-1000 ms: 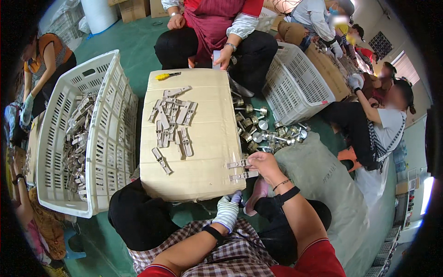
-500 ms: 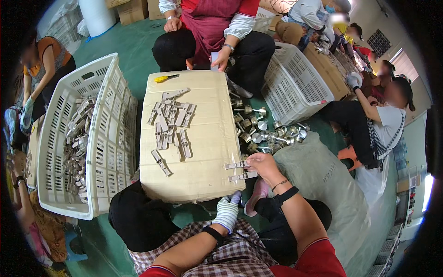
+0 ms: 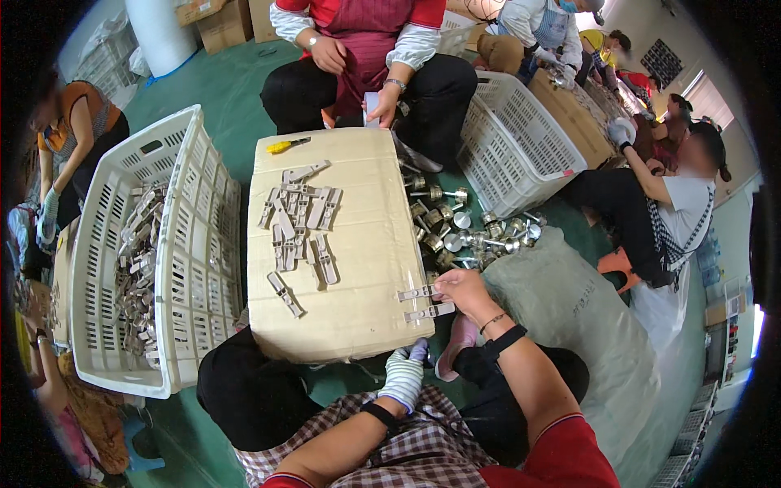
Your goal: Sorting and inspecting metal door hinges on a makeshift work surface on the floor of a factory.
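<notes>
Right now my right hand (image 3: 460,290) rests at the right edge of the cardboard box (image 3: 358,244), fingers closed lightly on the end of two grey plastic strips (image 3: 423,302) lying side by side there. My left hand (image 3: 404,376), in a striped glove, hangs below the near edge of the box; I cannot tell whether its fingers grip anything. By my reckoning the work is only partly through: a cluster of the same grey pieces (image 3: 299,215) sits mid-box, one loose piece (image 3: 285,294) lies nearer me, and the white crate (image 3: 146,252) on my left holds many more. A heap of metal parts (image 3: 464,232) lies on the floor just beyond the box's right side
</notes>
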`<move>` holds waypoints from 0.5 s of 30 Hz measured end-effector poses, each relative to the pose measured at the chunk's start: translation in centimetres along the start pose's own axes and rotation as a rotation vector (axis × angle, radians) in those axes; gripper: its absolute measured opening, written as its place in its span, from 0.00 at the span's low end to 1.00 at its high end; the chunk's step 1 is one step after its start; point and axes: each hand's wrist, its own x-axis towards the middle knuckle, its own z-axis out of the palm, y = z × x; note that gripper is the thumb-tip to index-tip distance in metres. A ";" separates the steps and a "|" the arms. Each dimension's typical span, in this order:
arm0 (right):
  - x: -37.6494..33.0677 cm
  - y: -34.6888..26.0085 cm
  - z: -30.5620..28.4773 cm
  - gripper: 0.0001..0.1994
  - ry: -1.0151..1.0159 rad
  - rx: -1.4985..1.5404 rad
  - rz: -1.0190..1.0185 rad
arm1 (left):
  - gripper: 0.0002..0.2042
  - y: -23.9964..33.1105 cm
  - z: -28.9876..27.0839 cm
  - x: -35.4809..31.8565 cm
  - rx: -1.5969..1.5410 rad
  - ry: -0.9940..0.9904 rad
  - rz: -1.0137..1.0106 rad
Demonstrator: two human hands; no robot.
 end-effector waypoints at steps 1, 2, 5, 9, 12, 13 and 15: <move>0.0 0.2 -0.1 0.05 0.004 -0.028 -0.005 | 0.13 0.2 0.2 -0.2 0.017 0.014 0.009; 0.0 0.3 -0.2 0.04 0.009 -0.056 -0.009 | 0.14 0.5 0.4 -0.4 0.033 0.028 0.018; -0.2 0.3 -0.3 0.04 0.006 -0.045 -0.016 | 0.12 1.2 0.2 -0.6 0.093 0.020 -0.076; 0.0 0.6 -0.2 0.04 0.001 -0.073 -0.026 | 0.12 0.7 -0.2 -0.2 0.139 0.016 -0.016; -0.4 -0.3 0.1 0.05 0.001 -0.057 -0.064 | 0.13 0.4 -0.4 -0.1 0.132 0.014 -0.026; -0.3 -0.1 -0.2 0.06 0.010 -0.040 -0.053 | 0.14 1.2 0.1 -0.7 0.116 0.025 -0.043; 0.0 0.5 -1.0 0.07 -0.029 -0.027 -0.009 | 0.14 2.0 0.5 -1.0 0.095 0.008 -0.074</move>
